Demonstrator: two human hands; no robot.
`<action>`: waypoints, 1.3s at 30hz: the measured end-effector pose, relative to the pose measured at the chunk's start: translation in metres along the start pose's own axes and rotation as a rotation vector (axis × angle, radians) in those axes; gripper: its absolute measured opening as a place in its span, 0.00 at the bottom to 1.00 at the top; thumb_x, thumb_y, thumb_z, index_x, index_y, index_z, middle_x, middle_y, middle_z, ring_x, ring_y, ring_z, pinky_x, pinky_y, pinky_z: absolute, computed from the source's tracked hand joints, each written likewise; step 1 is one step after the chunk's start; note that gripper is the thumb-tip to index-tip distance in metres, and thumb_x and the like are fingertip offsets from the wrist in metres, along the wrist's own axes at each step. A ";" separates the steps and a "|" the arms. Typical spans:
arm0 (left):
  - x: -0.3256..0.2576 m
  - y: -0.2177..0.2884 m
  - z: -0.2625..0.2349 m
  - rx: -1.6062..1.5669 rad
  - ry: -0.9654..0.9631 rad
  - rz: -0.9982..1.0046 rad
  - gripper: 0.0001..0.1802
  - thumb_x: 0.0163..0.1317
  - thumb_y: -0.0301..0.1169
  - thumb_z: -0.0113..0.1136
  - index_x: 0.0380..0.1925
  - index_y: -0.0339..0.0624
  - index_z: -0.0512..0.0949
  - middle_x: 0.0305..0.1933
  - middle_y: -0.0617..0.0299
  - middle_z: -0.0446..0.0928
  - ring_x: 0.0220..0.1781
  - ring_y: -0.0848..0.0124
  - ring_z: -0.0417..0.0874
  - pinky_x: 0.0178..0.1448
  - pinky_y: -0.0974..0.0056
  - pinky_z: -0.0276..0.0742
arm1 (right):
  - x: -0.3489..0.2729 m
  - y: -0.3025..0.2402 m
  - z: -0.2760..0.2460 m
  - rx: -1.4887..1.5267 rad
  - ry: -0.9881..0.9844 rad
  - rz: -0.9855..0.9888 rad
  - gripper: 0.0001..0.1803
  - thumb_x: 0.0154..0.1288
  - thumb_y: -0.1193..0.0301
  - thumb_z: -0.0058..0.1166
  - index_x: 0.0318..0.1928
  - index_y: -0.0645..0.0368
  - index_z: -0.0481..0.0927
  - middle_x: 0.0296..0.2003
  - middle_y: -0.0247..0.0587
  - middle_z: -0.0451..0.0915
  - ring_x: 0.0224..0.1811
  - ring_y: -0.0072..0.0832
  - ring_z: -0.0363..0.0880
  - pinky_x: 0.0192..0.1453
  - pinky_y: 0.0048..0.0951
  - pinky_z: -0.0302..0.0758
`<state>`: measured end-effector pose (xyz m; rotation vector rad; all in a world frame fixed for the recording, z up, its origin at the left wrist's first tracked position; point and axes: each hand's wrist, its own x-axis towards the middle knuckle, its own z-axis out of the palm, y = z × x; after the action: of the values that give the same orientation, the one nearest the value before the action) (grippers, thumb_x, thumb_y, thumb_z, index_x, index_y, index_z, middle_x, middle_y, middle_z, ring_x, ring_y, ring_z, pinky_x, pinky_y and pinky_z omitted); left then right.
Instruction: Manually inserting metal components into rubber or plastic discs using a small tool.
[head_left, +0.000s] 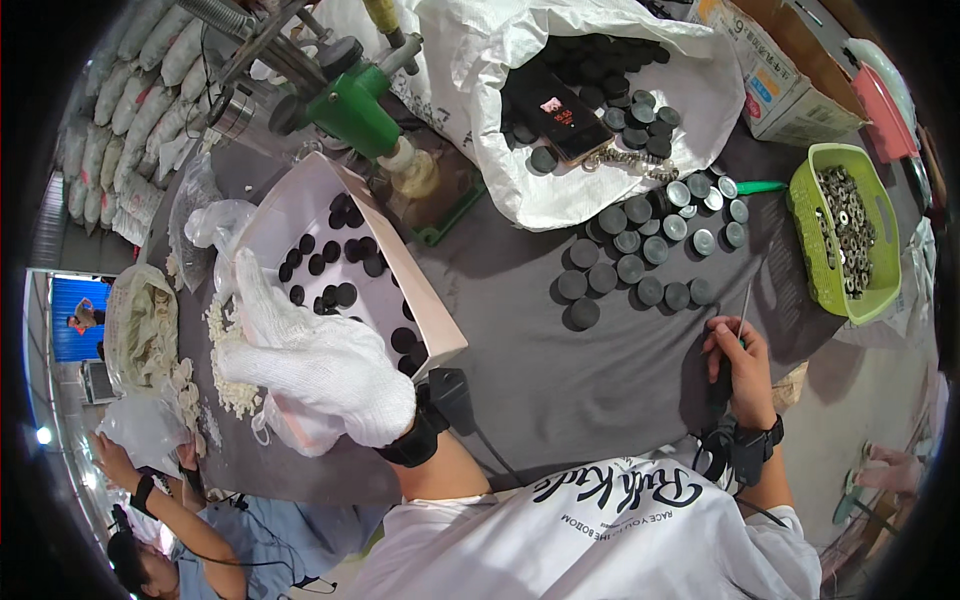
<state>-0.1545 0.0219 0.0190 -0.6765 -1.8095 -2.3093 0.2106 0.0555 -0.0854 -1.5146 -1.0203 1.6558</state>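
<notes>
A white knit glove covers my left hand [315, 365], which reaches over the near left side of a pale box [405, 255]. Its fingers look stretched out and apart, with nothing visible in them. Inside the box are loose black round pieces [345, 294]. At the right, my bare right hand [741, 362] is closed around a hand tool with a dark handle and a thin metal shaft [745, 302] pointing away from me; its tip is too fine to tell the kind. Beyond that hand, grey-black round discs [650, 291] lie on the dark cloth.
A green hand press [350, 110] stands behind the box. Farther back, an open white sack [480, 120] holds more discs and a phone [555, 115]. A green basket [810, 230] of metal washers sits right. Off-white bits [235, 395] lie left; another person [215, 545] works at lower left.
</notes>
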 end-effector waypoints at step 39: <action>-0.177 -0.050 0.055 -0.634 -1.130 -1.865 0.31 0.72 0.59 0.37 0.46 0.46 0.77 0.28 0.65 0.77 0.14 0.77 0.69 0.14 0.71 0.65 | -0.045 -0.093 0.011 -0.358 -0.343 0.140 0.25 0.69 0.75 0.48 0.66 0.62 0.66 0.36 0.34 0.75 0.30 0.18 0.74 0.35 0.20 0.71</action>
<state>-0.0009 0.0579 -0.0898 -0.1029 -2.7208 -4.4896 0.2012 0.0591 0.0185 -1.5856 -1.4877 1.9561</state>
